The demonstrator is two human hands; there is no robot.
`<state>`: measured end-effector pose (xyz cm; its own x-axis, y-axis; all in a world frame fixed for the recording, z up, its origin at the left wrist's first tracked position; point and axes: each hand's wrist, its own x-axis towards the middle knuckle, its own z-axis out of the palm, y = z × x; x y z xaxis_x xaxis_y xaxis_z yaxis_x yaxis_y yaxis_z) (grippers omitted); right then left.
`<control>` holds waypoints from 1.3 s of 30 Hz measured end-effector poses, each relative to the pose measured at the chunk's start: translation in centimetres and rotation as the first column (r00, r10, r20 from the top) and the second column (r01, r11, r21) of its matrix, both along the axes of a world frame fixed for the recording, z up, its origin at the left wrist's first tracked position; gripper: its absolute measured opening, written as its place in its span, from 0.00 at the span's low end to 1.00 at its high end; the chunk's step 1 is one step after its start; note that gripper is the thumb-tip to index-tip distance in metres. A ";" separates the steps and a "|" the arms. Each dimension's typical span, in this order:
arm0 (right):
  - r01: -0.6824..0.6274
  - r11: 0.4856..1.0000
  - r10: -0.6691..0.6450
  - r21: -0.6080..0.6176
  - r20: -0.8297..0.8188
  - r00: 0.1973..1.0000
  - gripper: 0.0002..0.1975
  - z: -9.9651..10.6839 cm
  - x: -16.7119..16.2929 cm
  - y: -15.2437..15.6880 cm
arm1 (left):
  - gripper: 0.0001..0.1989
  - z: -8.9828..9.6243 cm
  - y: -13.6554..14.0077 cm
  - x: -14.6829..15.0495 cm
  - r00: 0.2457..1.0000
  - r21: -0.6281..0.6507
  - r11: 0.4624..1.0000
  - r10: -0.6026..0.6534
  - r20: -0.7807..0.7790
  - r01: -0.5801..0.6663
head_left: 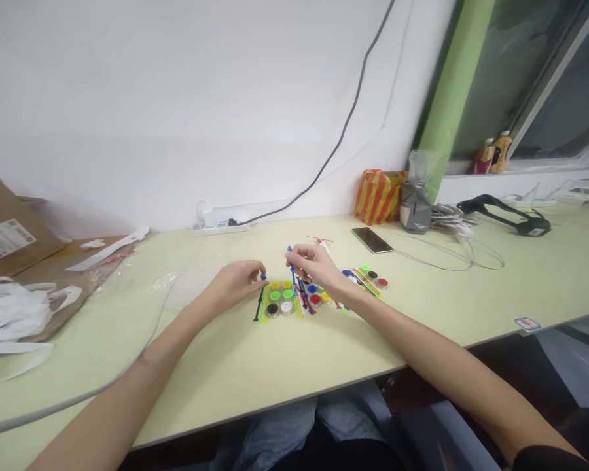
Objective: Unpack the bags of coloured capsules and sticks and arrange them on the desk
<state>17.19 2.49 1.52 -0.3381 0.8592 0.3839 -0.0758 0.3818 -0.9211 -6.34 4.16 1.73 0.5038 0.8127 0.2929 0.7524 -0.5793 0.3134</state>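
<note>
My right hand point(310, 263) pinches a thin blue plastic stick point(293, 273), which hangs down over a group of small round pieces. Between the fingertips of my left hand point(238, 282) is a small blue piece point(264, 277), too small to make out fully. Under and between the hands are clear round pieces with coloured centres, such as a green one point(275, 296), a white one point(286, 307) and a black one point(272, 309). A black stick point(258, 305) lies at their left, and several coloured sticks point(305, 297) lie among them. My right wrist hides part of the group.
Right of my right hand lie more round pieces point(372, 275) and sticks. Behind are a phone point(372, 240), a striped bag point(375, 196), a grey pouch point(415, 206) and a power strip point(220, 226). Cardboard point(14, 226) and white straps point(14, 311) occupy the left.
</note>
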 end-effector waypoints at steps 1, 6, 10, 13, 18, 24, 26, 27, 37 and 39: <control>-0.001 1.000 0.001 0.004 -0.003 1.000 0.23 0.0 0.0 0.0 | 0.14 0.1 0.1 -0.2 0.998 -0.004 1.000 0.016 -0.068 -0.016; 0.017 1.000 -0.017 0.008 -0.024 1.000 0.23 0.4 0.0 -0.3 | 0.19 0.4 0.4 -1.4 0.987 -0.045 0.999 0.011 -0.162 -0.018; 0.036 0.999 -0.036 0.023 -0.012 0.999 0.23 0.5 0.1 -0.4 | 0.15 0.0 0.8 -1.9 0.988 -0.058 0.993 -0.107 -0.114 0.100; 0.038 0.999 -0.038 0.018 -0.004 0.999 0.22 0.6 0.2 -0.4 | 0.14 -0.2 1.2 -2.0 0.992 -0.078 0.993 -0.093 -0.087 0.086; 0.064 0.998 -0.064 0.010 -0.004 0.998 0.22 0.8 0.2 -0.5 | 0.13 -0.3 1.3 -2.3 0.996 -0.147 0.989 -0.043 -0.083 0.030; 0.048 0.998 -0.047 0.037 -0.013 0.999 0.23 0.7 0.2 -0.4 | 0.14 0.0 1.1 -2.3 0.983 -0.164 0.985 -0.080 -0.163 0.053; 0.034 0.999 -0.033 0.042 -0.013 0.999 0.23 0.6 0.1 -0.3 | 0.14 0.1 1.0 -2.2 0.978 -0.160 0.985 -0.098 -0.186 0.068; 0.028 0.999 -0.028 0.042 -0.012 1.000 0.23 0.5 0.1 -0.2 | 0.14 0.1 1.0 -2.2 0.975 -0.152 0.986 -0.101 -0.196 0.072; -0.005 1.000 0.006 -0.025 0.015 1.000 0.22 0.1 0.0 -0.1 | 0.19 0.1 0.7 -2.0 0.983 0.025 0.998 -0.054 -0.175 0.059; -0.019 0.999 0.019 -0.028 0.024 1.000 0.22 0.1 -0.1 -0.1 | 0.18 -0.1 0.9 -2.1 0.979 0.014 0.997 -0.067 -0.193 0.071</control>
<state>17.13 2.37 1.64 -0.3635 0.8628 0.3514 -0.0599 0.3548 -0.9330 -8.49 5.11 1.66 0.6067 0.7689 0.2017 0.7556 -0.6367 0.1539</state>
